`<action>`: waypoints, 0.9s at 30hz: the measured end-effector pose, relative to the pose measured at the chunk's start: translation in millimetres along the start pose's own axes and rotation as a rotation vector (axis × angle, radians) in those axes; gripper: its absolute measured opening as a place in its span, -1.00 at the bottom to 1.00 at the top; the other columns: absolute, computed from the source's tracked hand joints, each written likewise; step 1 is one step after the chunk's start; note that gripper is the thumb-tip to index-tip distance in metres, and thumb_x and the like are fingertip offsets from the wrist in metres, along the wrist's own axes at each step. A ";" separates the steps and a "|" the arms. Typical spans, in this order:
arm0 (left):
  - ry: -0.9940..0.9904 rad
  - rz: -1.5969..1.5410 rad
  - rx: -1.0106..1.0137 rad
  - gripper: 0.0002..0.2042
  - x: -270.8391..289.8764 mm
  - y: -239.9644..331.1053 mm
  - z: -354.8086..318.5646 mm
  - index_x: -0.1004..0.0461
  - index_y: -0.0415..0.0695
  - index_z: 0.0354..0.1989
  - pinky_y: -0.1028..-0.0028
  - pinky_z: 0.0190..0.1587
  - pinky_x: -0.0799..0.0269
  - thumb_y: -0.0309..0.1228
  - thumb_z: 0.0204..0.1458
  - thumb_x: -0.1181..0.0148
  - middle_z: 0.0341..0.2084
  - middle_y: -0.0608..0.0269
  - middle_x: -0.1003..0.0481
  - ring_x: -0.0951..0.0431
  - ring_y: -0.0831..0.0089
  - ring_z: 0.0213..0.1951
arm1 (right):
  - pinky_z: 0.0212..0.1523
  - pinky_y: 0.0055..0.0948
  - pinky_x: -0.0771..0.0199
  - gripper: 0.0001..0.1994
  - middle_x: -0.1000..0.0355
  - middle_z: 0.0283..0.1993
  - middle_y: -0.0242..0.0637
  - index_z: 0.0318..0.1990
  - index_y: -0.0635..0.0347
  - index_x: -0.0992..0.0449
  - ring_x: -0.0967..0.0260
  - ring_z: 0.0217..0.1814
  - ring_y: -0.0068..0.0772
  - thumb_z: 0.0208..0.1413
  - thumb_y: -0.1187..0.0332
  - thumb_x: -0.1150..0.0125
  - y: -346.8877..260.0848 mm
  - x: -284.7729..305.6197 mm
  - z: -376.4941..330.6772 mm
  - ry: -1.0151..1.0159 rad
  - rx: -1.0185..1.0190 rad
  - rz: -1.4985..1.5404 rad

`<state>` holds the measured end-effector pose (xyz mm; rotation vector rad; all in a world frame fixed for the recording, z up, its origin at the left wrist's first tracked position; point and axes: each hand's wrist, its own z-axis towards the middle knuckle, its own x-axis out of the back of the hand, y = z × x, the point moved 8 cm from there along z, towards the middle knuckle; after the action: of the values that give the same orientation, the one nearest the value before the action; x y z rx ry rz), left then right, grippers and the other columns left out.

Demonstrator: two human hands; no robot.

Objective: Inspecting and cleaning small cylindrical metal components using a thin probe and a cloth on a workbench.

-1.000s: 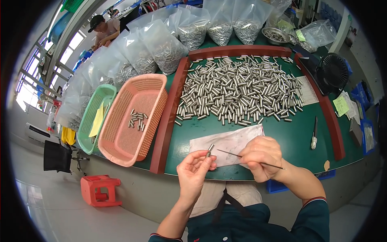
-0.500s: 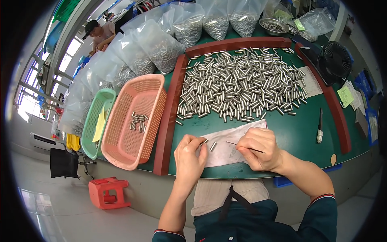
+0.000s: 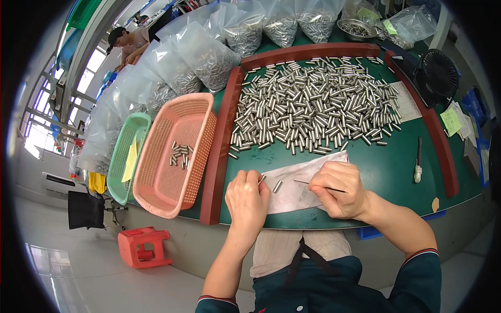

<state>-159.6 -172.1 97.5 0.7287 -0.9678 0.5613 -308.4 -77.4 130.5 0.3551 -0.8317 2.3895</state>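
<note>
My left hand (image 3: pixel 247 201) is closed at the left end of a stained whitish cloth (image 3: pixel 289 199), its back turned up. Between its thumb and fingers pokes the end of a small metal pin (image 3: pixel 262 178); the rest is hidden. A second shiny cylindrical pin (image 3: pixel 277 186) lies on the cloth just right of that hand. Over the cloth's right part, my right hand (image 3: pixel 339 190) pinches a thin dark rod (image 3: pixel 300 182) whose slim tip points left toward the loose pin. The rod's other end sticks out past the knuckles.
A big spread of metal pins (image 3: pixel 313 104) lies beyond the cloth, framed by dark red rails (image 3: pixel 221 151). Left are a pink basket (image 3: pixel 204 151) with several pins, a green basket (image 3: pixel 119 182) and filled plastic bags (image 3: pixel 211 65). A black fan (image 3: pixel 437 75) and a white-tipped tool (image 3: pixel 418 167) are right.
My left hand has rolled over, so its back faces up and less of the pin shows. The right hand keeps its grip on the rod. The whole view has shifted slightly.
</note>
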 end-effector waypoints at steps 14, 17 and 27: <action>-0.016 -0.320 -0.045 -0.84 13.1 21.4 -5.7 -0.49 -0.26 -0.38 0.37 -0.50 -0.40 -0.63 -0.21 -0.21 -0.56 0.14 -0.44 -0.50 0.31 -0.56 | -0.62 -0.39 -0.18 -0.88 -0.29 -0.62 -0.33 -0.51 0.20 -0.42 -0.24 -0.62 -0.30 -0.16 0.55 -0.27 0.3 0.4 1.2 0.004 -0.014 -0.023; -0.051 -0.283 -0.035 -0.87 0.8 21.4 -10.4 -0.47 -0.22 -0.43 0.30 -0.42 -0.38 -0.60 -0.22 -0.22 -0.56 0.14 -0.42 -0.48 0.22 -0.53 | -0.61 -0.38 -0.19 -0.88 -0.29 -0.62 -0.32 -0.51 0.20 -0.42 -0.24 -0.62 -0.29 -0.16 0.54 -0.27 -0.8 1.5 1.2 0.016 -0.014 -0.021; -0.128 -0.071 0.000 -0.85 -2.6 24.5 -2.2 -0.46 -0.20 -0.46 0.26 -0.36 -0.32 -0.50 -0.24 -0.27 -0.55 0.14 -0.38 -0.46 0.17 -0.42 | -0.61 -0.37 -0.21 -0.88 -0.30 -0.62 -0.32 -0.50 0.19 -0.42 -0.26 -0.61 -0.29 -0.16 0.53 -0.27 0.7 1.7 0.6 0.024 -0.018 -0.028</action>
<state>-177.1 -155.1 101.6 0.8031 -1.0564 0.4568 -310.2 -77.5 131.4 0.3282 -0.8321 2.3543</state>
